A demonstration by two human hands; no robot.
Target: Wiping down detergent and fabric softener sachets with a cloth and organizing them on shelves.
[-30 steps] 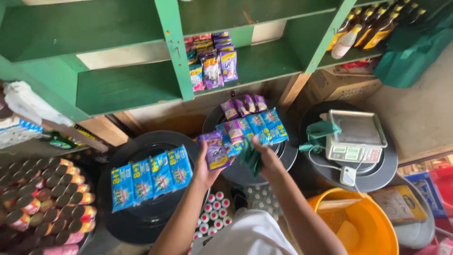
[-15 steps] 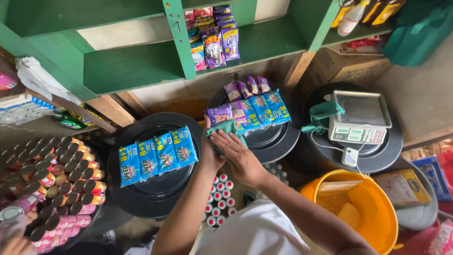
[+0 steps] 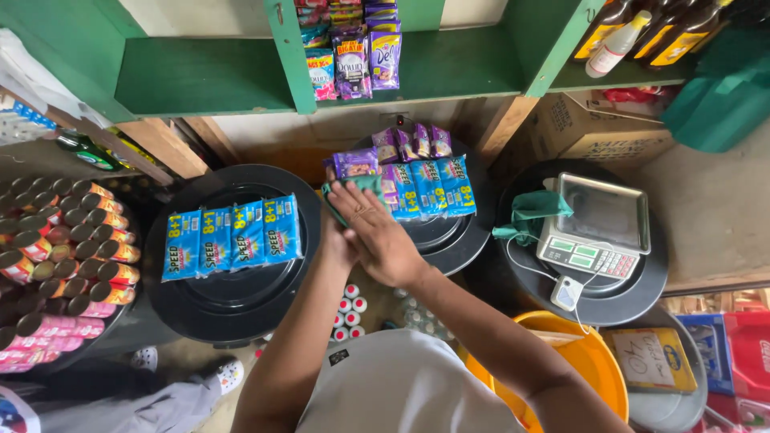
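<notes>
My right hand [image 3: 381, 236] lies fingers-forward over a green cloth [image 3: 343, 192] at the left edge of the middle black lid [image 3: 449, 240]. My left hand [image 3: 335, 243] sits just under it, with its fingers hidden. A purple packet [image 3: 355, 163] lies right beyond the fingertips; whether a hand holds it is unclear. Blue packets [image 3: 429, 186] and small purple sachets [image 3: 413, 140] lie in rows on the same lid. To the left, another black lid [image 3: 241, 301] carries a row of blue packets [image 3: 233, 236].
A weighing scale [image 3: 597, 228] and a second green cloth [image 3: 529, 212] rest on a third black lid at the right. An orange bucket [image 3: 597, 365] stands below it. Stacked cans [image 3: 56, 256] fill the left. Green shelves [image 3: 200, 76] with hanging sachets [image 3: 353, 56] and bottles [image 3: 634, 32] run behind.
Both hands came down from above the middle lid to its left edge. The right hand now rests flat on the green cloth, and the purple packets lie nearer the lid.
</notes>
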